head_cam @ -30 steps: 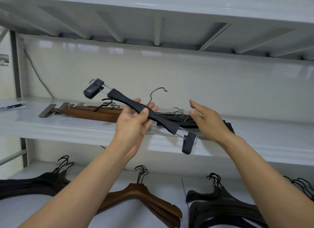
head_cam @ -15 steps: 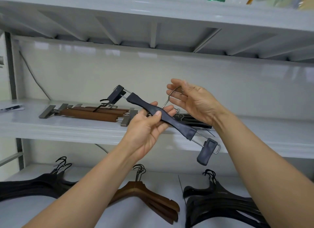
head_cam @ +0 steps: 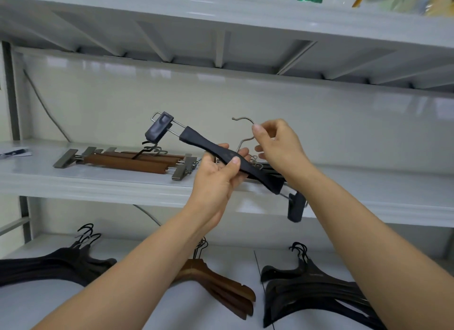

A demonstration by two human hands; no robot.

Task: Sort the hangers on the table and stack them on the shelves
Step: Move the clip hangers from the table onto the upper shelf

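A black clip hanger (head_cam: 204,143) with a metal hook and a clip at each end is held tilted in front of the middle shelf (head_cam: 98,182). My left hand (head_cam: 216,177) grips its bar at the middle. My right hand (head_cam: 277,145) pinches the metal hook near its top. Behind the hands, a stack of black clip hangers (head_cam: 270,172) lies on the shelf, mostly hidden. To the left on the same shelf lies a stack of brown wooden clip hangers (head_cam: 127,161).
On the lower shelf lie black coat hangers at the left (head_cam: 56,263), brown wooden coat hangers in the middle (head_cam: 221,288) and black coat hangers at the right (head_cam: 314,285). A top shelf (head_cam: 245,17) overhangs with coloured items. A pen on paper (head_cam: 12,152) lies at the far left.
The hanger has shifted slightly left and up. My right hand has closed its fingers on the metal hook, which now stands up higher.
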